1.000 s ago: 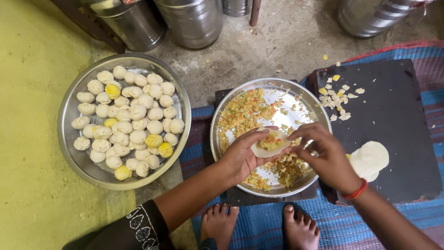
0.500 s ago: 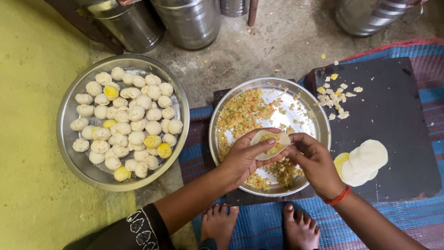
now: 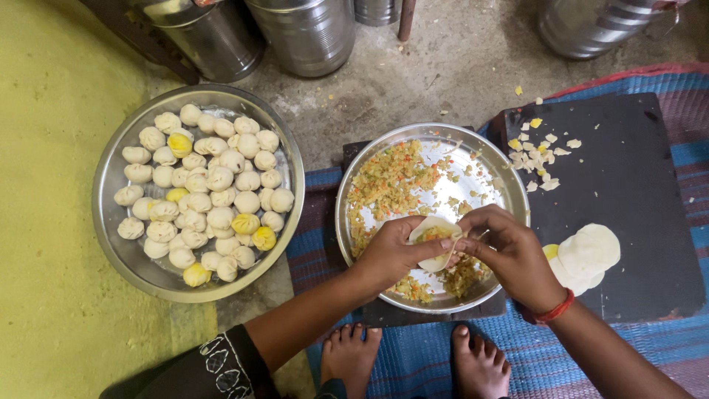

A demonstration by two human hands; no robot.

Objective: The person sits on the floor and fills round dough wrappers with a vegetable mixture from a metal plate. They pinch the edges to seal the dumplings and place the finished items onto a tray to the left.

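No package, label or sign shows in the head view. The largest vessel is the round steel tray point(image 3: 111, 244) at nine o'clock, set on a yellow-green floor point(image 3: 52, 111) and crowded with finished dumplings point(image 3: 203, 199), most pale and a few yellow. Just right of centre sits the smaller steel plate point(image 3: 502, 177), resting on a dark board, with chopped vegetable filling point(image 3: 388, 185) heaped on its left half and bare metal on its right. At three o'clock lies a black slab point(image 3: 635, 162) bearing dough scraps point(image 3: 535, 155) near its upper left corner and a small stack of flat dough rounds point(image 3: 587, 255) near its lower left. Steel pots point(image 3: 310, 33) stand along the top edge, from eleven to one o'clock, on rough grey concrete point(image 3: 443, 74). A blue striped mat point(image 3: 413, 362) lies under the plate and slab, with two bare feet at six o'clock.

Over the plate's lower middle, the left hand point(image 3: 391, 255) cups a dough wrapper point(image 3: 434, 236) loaded with filling, fingers curled beneath it. The right hand point(image 3: 509, 251), a red bangle point(image 3: 550, 310) on its wrist, pinches the wrapper's right edge between thumb and fingertips.
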